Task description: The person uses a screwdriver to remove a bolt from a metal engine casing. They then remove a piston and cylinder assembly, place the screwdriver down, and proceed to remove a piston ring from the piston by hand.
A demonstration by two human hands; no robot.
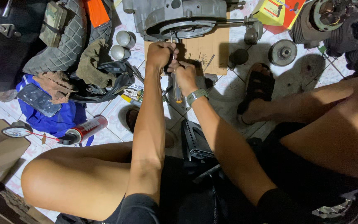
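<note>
Gripping a thin metal rod (171, 39), the left hand (159, 55) is fisted just below the grey engine casing (179, 16). Beside it, the right hand (184, 75) closes on a screwdriver (176, 89) (handle hanging down); keeping both tools steady and square to the casing seems wise.

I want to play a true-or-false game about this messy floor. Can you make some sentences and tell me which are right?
1. Both hands are close together just below the grey engine casing. True.
2. The right hand is empty. False: it grips a tool with a dark and orange handle, while the left hand is closed on something thin whose end I cannot make out.
3. A red spray can lies on its side on the tiles. True.
4. The tyre is by the person's right foot. False: it lies at the far left, near a blue cloth.
5. The right wrist wears a watch. True.
</note>
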